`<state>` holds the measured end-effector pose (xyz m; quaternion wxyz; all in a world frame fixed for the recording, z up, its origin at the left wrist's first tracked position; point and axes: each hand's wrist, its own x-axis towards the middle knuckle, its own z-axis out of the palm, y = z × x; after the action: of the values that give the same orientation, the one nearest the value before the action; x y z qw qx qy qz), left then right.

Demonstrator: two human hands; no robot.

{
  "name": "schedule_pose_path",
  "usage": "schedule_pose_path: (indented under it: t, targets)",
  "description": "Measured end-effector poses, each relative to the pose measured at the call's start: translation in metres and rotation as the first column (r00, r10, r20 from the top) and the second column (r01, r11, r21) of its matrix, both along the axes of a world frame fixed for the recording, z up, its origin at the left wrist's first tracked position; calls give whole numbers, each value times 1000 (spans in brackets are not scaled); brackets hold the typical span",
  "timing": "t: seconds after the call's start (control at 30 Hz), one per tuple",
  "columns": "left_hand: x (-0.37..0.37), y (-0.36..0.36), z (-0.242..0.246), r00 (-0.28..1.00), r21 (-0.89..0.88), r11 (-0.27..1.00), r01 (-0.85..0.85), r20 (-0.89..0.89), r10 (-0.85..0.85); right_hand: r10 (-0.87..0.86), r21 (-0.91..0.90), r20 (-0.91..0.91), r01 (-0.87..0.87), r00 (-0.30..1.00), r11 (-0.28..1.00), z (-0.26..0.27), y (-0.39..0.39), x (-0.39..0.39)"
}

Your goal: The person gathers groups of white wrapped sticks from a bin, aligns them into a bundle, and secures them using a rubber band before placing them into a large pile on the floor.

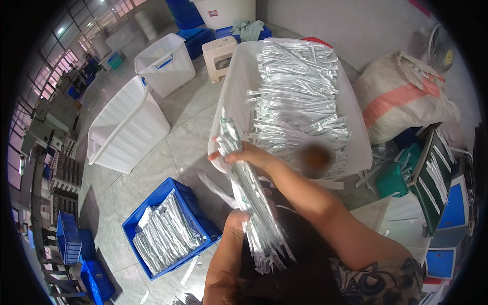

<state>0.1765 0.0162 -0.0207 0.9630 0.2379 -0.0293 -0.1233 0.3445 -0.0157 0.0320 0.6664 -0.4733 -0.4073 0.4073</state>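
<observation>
A thick bundle of long, thin foil packets [248, 190] is held between both hands over my lap. My left hand [236, 225] grips its lower part, and my right hand [244, 154] clasps it near the upper end. One loose pale strip [213, 188] sticks out to the left of the bundle. Beyond my right hand, a large white plastic tub [238, 76] holds a deep pile of similar foil packets [295, 99]. A blue plastic crate [183, 190] on the floor at the left contains rows of foil packets [166, 228].
Two white bins [129, 129] and a plastic stool [219, 55] stand on the tiled floor. A large woven sack [404, 99] sits right of the tub, near a fan [440, 49]. A green tray [434, 183] with strips and a green basket [392, 177] are at the right.
</observation>
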Motion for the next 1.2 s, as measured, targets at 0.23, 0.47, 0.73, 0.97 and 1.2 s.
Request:
schedule_pose_path:
  t: [0.23, 0.47, 0.73, 0.97, 1.2]
  targets:
    - [17, -15, -14, 953, 12, 999, -53, -298, 54, -395, -366, -111, 332, 912, 869, -41, -40, -12]
    - [30, -9, -30, 966, -105, 994, 28, -254, -54, -484, -111, -112, 473, 868, 874, -2, -3, 43]
    - [4, 10, -26, 977, -265, 961, -78, -210, 21, 464, -577, 475, -133, 748, 806, -5, 1, -13]
    - [-15, 35, -24, 906, 153, 933, -326, -231, 354, -255, -51, -146, 250, 956, 967, -21, -19, -58]
    - [-21, 7, 38, 765, 526, 679, -513, -78, 639, 318, -158, -732, -603, 603, 782, -38, -104, -134]
